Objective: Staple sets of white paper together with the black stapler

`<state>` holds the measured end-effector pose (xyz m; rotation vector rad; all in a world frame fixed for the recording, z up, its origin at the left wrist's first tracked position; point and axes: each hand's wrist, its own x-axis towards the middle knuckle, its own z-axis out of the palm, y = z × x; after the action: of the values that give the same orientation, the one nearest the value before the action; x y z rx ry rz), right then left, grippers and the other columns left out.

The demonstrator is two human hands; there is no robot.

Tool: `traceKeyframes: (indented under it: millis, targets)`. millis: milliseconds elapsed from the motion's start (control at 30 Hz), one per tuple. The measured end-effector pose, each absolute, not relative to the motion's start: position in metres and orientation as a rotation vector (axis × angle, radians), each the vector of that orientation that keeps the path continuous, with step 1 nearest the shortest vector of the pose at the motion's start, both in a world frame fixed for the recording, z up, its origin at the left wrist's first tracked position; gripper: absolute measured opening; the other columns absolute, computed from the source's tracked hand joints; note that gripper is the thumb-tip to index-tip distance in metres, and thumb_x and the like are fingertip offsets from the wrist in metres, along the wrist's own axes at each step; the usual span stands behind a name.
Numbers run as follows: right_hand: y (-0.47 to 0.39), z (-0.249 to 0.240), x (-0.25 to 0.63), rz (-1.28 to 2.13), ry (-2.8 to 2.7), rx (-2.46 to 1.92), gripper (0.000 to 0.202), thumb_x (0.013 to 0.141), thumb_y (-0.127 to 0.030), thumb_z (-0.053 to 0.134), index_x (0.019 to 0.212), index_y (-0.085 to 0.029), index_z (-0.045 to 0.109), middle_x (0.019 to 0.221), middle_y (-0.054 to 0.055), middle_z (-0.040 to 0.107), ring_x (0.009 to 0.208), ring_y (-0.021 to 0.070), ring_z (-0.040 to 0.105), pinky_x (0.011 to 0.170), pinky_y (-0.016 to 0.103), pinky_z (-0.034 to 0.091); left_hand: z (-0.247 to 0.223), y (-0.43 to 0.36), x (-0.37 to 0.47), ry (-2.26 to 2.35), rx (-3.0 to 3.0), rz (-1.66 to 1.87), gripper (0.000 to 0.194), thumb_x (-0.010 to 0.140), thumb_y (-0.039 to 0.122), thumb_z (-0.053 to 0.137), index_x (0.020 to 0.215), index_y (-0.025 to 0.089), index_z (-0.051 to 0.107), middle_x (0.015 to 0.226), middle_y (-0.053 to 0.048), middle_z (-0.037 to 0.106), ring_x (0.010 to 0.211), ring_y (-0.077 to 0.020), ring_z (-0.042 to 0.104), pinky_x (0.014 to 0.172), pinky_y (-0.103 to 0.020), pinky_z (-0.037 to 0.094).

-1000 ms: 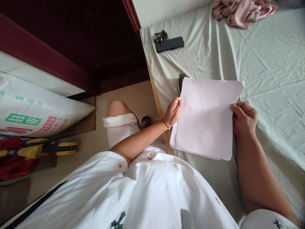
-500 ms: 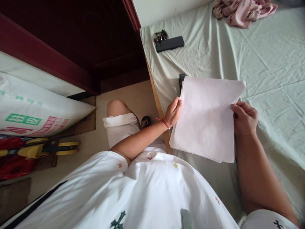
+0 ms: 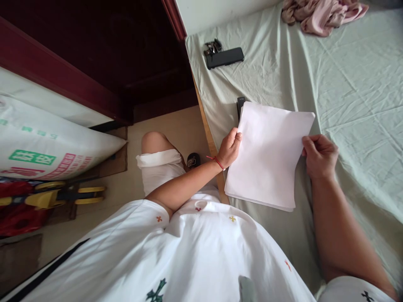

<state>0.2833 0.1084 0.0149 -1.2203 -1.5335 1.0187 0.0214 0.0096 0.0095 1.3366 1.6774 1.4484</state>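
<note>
Several sheets of white paper [image 3: 267, 159], stacked nearly edge to edge, are held above the pale green bed sheet. My left hand [image 3: 231, 147], with a red string on its wrist, pinches the left edge of the stack, thumb on top. At the right edge, my right hand [image 3: 320, 155] is closed with thumb and curled fingers on the paper. The stack bows a little near that hand. Partly hidden behind the papers' upper left corner lies a black object [image 3: 240, 105], perhaps a stapler.
A black phone [image 3: 225, 58] and a bunch of keys [image 3: 213, 46] rest on the bed sheet [image 3: 355, 84]. Pink crumpled cloth [image 3: 324, 16] lies farther back. On the floor at left are a printed white sack [image 3: 56, 138] and a yellow-and-black object [image 3: 47, 198].
The right side of the papers has shifted left and flattened, and its folded upper right corner now lies straighter. My right hand has moved slightly left; my left hand keeps its place.
</note>
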Motion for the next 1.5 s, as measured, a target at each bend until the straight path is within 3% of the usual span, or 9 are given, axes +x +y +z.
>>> traceKeyframes:
  millis: [700,867,1033,1100,1167,1267,1400,1500]
  targets:
    - [0.109,0.012,0.285,0.965,-1.727,-1.25,0.016,0.086,-0.036,0.071,0.083,-0.02,0.069,0.056,-0.007,0.051,0.052,0.0094,0.042,0.052,0.027,0.032,0.006,0.013,0.021,1.661,1.396,1.402,0.053,0.093,0.076,0.04,0.08,0.025,0.036,0.065,0.004,0.037,0.06,-0.0149,0.04,0.064,-0.032,0.032]
    - [0.11,0.009,0.285,0.902,-1.697,-1.229,0.016,0.085,-0.035,0.073,0.092,-0.021,0.071,0.069,-0.004,0.06,0.059,0.0095,0.047,0.058,0.027,0.038,0.007,0.01,0.02,1.654,1.387,1.438,0.051,0.094,0.073,0.041,0.08,0.024,0.037,0.067,0.004,0.035,0.062,-0.0144,0.039,0.064,-0.032,0.033]
    - [0.113,0.007,0.282,0.947,-1.7,-1.129,0.054,0.074,-0.036,0.083,0.124,-0.03,0.062,0.115,0.002,0.069,0.087,0.014,0.06,0.068,0.027,0.05,0.017,0.005,0.008,1.689,1.247,1.56,0.05,0.093,0.071,0.05,0.079,0.023,0.041,0.07,0.004,0.037,0.063,-0.0133,0.039,0.064,-0.029,0.037]
    - [0.112,0.008,0.283,1.009,-1.721,-1.092,0.062,0.076,-0.041,0.081,0.132,-0.032,0.057,0.12,0.004,0.071,0.091,0.0157,0.064,0.075,0.031,0.055,0.024,0.009,0.001,1.704,1.184,1.655,0.049,0.092,0.068,0.054,0.078,0.023,0.043,0.07,0.004,0.04,0.065,-0.013,0.042,0.066,-0.028,0.04]
    - [0.111,0.009,0.285,1.119,-1.734,-1.08,0.058,0.083,-0.049,0.075,0.135,-0.032,0.056,0.111,0.004,0.076,0.083,0.016,0.067,0.078,0.034,0.057,0.031,0.016,-0.006,1.702,1.102,1.781,0.046,0.092,0.066,0.057,0.08,0.023,0.047,0.074,0.002,0.046,0.071,-0.0136,0.048,0.071,-0.028,0.044]
    - [0.109,0.011,0.292,1.344,-1.731,-1.088,0.048,0.091,-0.063,0.06,0.121,-0.027,0.069,0.089,0.003,0.078,0.073,0.0165,0.067,0.072,0.033,0.057,0.038,0.032,-0.016,1.68,0.928,1.955,0.043,0.091,0.064,0.06,0.084,0.022,0.05,0.082,0.0,0.053,0.081,-0.0153,0.055,0.079,-0.029,0.048]
    - [0.109,0.012,0.3,1.454,-1.8,-1.021,0.061,0.088,-0.077,0.051,0.074,-0.023,0.074,0.064,0.003,0.067,0.06,0.0159,0.061,0.062,0.031,0.053,0.036,0.054,-0.03,1.655,0.728,2.019,0.04,0.09,0.057,0.066,0.081,0.022,0.049,0.08,0.001,0.052,0.082,-0.0154,0.057,0.08,-0.028,0.049]
    - [0.109,0.014,0.3,1.541,-1.822,-0.956,0.07,0.085,-0.084,0.043,0.082,-0.024,0.078,0.068,0.005,0.071,0.06,0.0182,0.061,0.063,0.035,0.055,0.033,0.068,-0.033,1.663,0.657,2.026,0.038,0.09,0.058,0.063,0.084,0.022,0.05,0.082,0.0,0.055,0.084,-0.0156,0.059,0.079,-0.029,0.05]
